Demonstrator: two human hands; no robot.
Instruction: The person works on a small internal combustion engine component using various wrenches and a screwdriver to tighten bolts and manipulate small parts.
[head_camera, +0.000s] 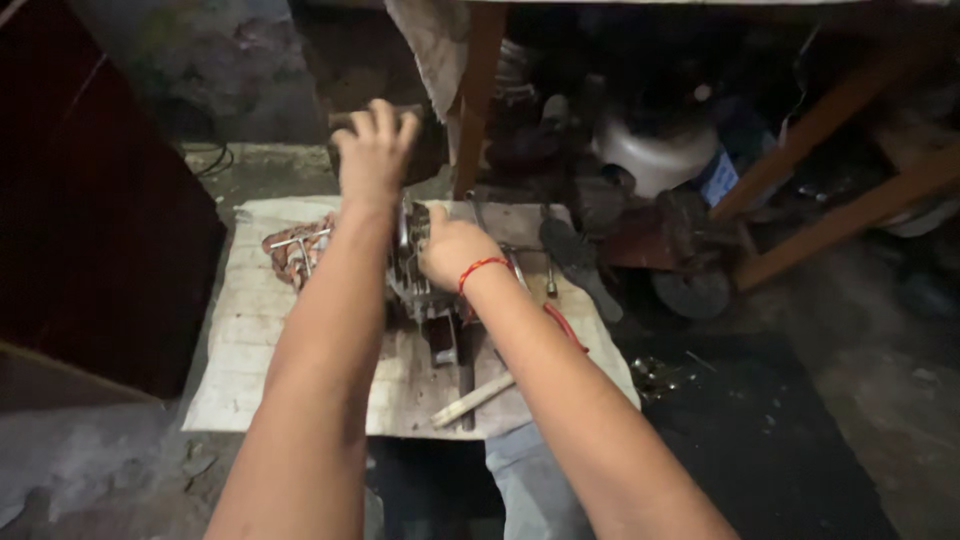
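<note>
Nearest of all, a pale flat wooden stick (472, 399) lies at the near edge of the worn whitish mat (240, 350) spread on the dark floor, and everything else is placed from that mat. Just beyond the stick, in the middle of the mat, sits a grey metal motor assembly (412, 275) with a dark reddish block at its near end. The right hand (447, 252), with a red thread bracelet (481, 267) at its wrist, rests against the right side of the assembly, fingers curled together onto the metal; how tightly they grip cannot be told. To the right of the assembly, on the mat's right part, lie a slim metal screwdriver (549, 277) and a dark fan blade (580, 265) that overhangs the edge. On the mat's far left corner a metal T-shaped wrench (300, 247) lies on a reddish-brown heap of copper wire (285, 255). Past the mat's far edge, the left hand (374, 150) is raised with its fingers side by side and bent over the top of a dark blocky object (420, 135), too dim to identify. Farther right, beyond the mat, stand an orange wooden table leg (478, 100) and a white rounded pot (655, 155).
</note>
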